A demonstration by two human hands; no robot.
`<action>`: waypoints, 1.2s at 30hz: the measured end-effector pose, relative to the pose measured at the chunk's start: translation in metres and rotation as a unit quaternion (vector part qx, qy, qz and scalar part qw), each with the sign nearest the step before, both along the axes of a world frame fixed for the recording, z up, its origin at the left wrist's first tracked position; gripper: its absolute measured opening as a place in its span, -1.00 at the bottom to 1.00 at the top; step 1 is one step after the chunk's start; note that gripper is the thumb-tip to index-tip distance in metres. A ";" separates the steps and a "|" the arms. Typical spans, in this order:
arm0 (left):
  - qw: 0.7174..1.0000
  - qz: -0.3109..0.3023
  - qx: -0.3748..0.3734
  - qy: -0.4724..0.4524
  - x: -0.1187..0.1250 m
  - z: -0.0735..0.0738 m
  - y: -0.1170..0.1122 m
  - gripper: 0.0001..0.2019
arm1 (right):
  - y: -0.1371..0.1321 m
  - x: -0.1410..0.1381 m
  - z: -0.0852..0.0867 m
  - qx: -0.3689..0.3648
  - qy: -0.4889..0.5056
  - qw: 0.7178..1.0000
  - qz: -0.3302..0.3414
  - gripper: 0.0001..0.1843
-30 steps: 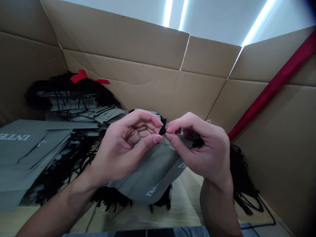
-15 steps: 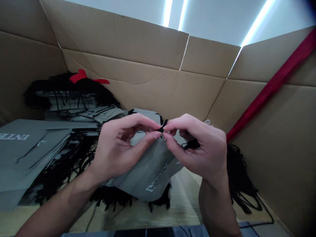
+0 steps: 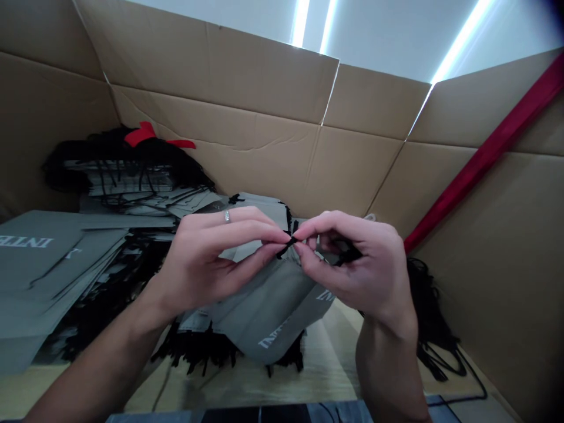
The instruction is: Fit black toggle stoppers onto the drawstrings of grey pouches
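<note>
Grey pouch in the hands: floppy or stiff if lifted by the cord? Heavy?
Probably floppy: the grey pouch sags and creases below the left hand and right hand, which pinch its black cord. Likely light, since a fingertip pinch seems to carry it. The cord looks thin and limp, so it may slip or tangle.

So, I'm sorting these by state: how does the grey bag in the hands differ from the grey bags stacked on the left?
The held grey bag is one piece, lifted and bowed; the stacked grey bags lie flat in a pile. The held bag's black cord is pinched between the left hand and right hand; the stack's cords trail loose. Both are grey with white lettering and black cords.
</note>
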State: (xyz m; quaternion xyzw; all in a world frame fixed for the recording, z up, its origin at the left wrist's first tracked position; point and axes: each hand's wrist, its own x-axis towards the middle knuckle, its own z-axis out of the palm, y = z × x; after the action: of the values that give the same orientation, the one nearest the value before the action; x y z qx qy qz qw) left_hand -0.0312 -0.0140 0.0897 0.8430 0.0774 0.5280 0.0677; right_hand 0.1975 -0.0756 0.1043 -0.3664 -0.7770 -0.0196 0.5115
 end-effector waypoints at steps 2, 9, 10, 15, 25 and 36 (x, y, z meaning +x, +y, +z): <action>0.999 0.003 0.031 0.019 -0.002 0.000 0.000 -0.65 | 0.000 0.000 0.000 -0.006 -0.009 1.000 0.003 -0.84; 0.984 0.074 0.155 0.053 -0.001 -0.002 0.000 -0.74 | 0.004 0.000 0.001 0.013 -0.043 0.999 0.007 -0.84; 0.982 0.078 0.163 0.054 0.000 -0.004 0.000 -0.75 | 0.005 0.000 0.001 0.018 -0.053 0.998 0.008 -0.84; 0.976 0.083 0.194 0.048 0.005 -0.010 0.003 -0.85 | 0.009 -0.001 -0.002 0.054 -0.108 0.993 0.010 -0.87; 0.993 0.031 0.111 -0.026 0.007 -0.006 0.001 -0.75 | 0.014 -0.004 -0.005 -0.004 0.009 0.996 0.086 -0.78; 0.985 0.053 0.163 0.020 0.000 -0.004 0.004 -0.76 | 0.010 0.000 0.000 0.036 -0.064 0.996 0.059 -0.81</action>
State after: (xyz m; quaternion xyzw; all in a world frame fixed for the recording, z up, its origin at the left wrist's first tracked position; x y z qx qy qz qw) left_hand -0.0309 -0.0096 0.0857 0.8477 0.0364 0.5196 -0.1005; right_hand 0.1978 -0.0655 0.1046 -0.2997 -0.8273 -0.0409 0.4734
